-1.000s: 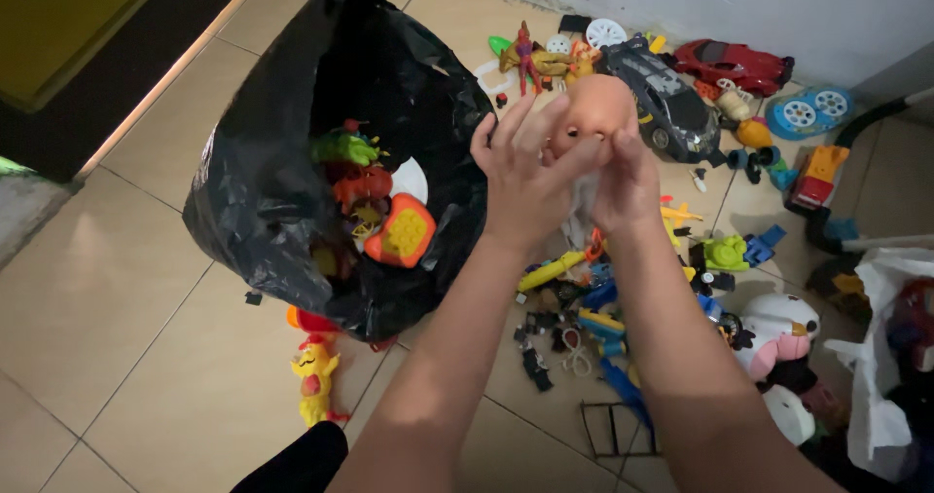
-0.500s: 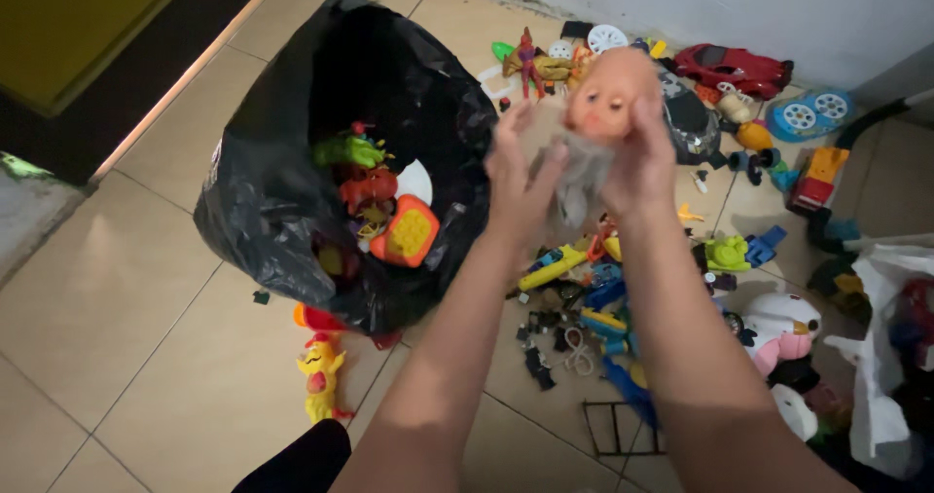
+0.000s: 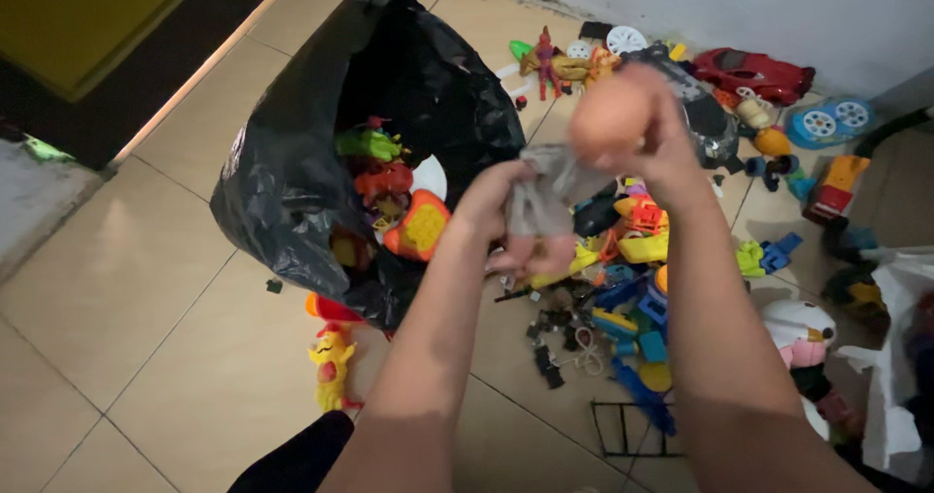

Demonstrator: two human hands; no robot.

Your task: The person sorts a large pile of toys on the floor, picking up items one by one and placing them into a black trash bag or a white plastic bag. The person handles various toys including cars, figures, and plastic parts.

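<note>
My right hand (image 3: 671,138) grips a bald doll head (image 3: 611,115), held up over the toy pile. A grey cloth body (image 3: 545,193) hangs from the head toward the left. My left hand (image 3: 496,211) is closed on the lower end of that cloth, with a pink doll limb (image 3: 535,256) showing under the fingers. Both hands are just right of the open black plastic bag (image 3: 292,191), which holds an orange toy phone (image 3: 420,227), a green figure (image 3: 368,145) and a red figure (image 3: 382,182).
Several loose toys cover the tiles on the right: a red car (image 3: 754,70), a dark car (image 3: 705,113), blue wheel disc (image 3: 827,123), white plush (image 3: 803,329). A yellow chicken toy (image 3: 331,365) lies below the bag. A white bag (image 3: 900,357) sits at far right.
The doll head has turned so its face no longer shows. My left hand dropped lower and closed on the hanging cloth body. The view shifted slightly.
</note>
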